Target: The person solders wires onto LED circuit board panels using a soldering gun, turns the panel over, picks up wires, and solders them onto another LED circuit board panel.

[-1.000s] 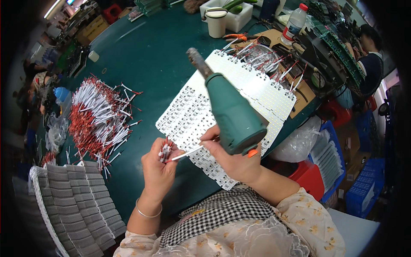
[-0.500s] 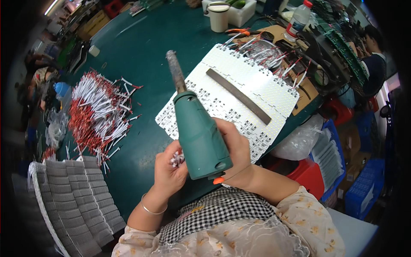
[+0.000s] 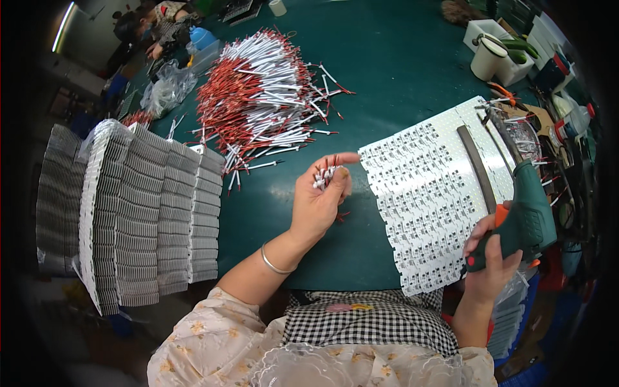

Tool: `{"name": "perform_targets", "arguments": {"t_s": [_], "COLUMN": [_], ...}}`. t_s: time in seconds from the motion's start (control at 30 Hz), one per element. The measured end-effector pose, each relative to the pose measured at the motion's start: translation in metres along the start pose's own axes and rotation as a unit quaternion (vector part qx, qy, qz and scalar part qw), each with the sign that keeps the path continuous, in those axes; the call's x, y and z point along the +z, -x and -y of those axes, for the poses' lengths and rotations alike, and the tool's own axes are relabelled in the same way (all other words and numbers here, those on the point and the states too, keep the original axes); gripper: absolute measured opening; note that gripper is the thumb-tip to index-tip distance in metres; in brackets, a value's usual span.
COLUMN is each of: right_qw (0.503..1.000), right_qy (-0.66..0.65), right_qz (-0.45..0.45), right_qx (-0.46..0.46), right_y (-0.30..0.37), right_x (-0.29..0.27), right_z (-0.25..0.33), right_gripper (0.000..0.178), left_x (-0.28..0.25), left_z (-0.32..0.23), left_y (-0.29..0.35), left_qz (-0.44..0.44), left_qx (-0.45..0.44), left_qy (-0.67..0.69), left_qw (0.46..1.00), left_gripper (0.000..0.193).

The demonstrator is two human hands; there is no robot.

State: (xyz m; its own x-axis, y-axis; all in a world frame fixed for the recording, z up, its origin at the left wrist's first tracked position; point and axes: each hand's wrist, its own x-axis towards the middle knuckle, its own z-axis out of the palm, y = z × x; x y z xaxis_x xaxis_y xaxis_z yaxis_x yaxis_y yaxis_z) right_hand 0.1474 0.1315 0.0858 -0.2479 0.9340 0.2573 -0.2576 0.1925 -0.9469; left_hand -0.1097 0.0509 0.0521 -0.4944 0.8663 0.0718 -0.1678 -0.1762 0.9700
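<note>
My left hand [image 3: 313, 205] is closed round a small bunch of white-sleeved wires [image 3: 322, 175] with red and dark ends, above the green tabletop. Its index finger points toward the white circuit board panels [image 3: 412, 200]. At the right, my right hand [image 3: 487, 267] grips the handle of a green heat gun [image 3: 530, 205] with an orange trigger. The gun's metal nozzle points away from me, over the right side of the panels. A dark flat metal bar [image 3: 475, 166] lies across those panels. A few red wire ends show just below my left hand.
A large heap of white and red wires [image 3: 258, 97] lies at the far left. Nearer stand stacked grey-white strips [image 3: 155, 219]. At the far right are a lidded cup [image 3: 488, 58], a white foam box [image 3: 516, 68] and pliers [image 3: 501, 92]. Another person [image 3: 161, 26] sits beyond the table.
My right hand has carried the heat gun from the middle, beside my left hand, to the panels' right side. My left hand still holds the wires. The whole view has shifted leftward.
</note>
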Motion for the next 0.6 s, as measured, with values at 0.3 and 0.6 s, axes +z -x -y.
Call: {"name": "perform_targets", "arguments": {"t_s": [0.3,0.6], "right_qw": [0.98,0.96], "right_qy": [-0.065,0.02], "right_qz": [0.032,0.064], "right_qx": [0.187,0.273], "right_y": [0.002,-0.007], "right_x": [-0.018,0.013], "right_z": [-0.005,-0.001], "right_gripper": [0.073,0.075], "left_x": [-0.03,-0.036], "left_z": [-0.006,0.038], "left_y": [-0.028,-0.048], "left_qz": [0.058,0.13], "left_qx": [0.212,0.268], "left_qy": [-0.416,-0.559], "left_qw": [0.882,0.774], "left_gripper": [0.027,0.043]}}
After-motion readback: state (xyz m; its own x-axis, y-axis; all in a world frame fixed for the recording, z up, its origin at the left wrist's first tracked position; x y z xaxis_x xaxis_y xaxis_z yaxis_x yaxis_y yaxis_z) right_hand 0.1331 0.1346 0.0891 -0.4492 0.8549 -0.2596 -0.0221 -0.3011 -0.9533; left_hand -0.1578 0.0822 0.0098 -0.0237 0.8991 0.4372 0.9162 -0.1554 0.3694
